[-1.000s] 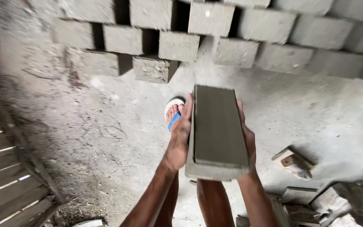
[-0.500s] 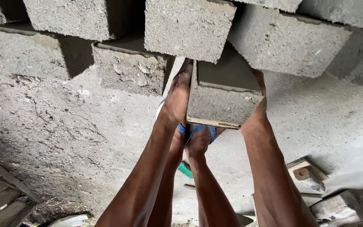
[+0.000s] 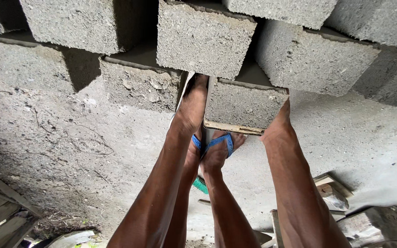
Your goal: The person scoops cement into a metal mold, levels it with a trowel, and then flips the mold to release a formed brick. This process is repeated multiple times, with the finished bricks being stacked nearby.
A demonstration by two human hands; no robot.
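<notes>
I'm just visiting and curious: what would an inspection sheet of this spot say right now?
Surface: rough grey concrete floor, dusty and scratched.
Job's things: concrete block on a thin board, held low among stacked concrete blocks.
Clutter: wood scraps at right; wooden planks at lower left.
Grip: left hand and right hand press the block's two sides.
Cables: nothing seen.
Surroundings: feet in blue sandals under the block.
</notes>
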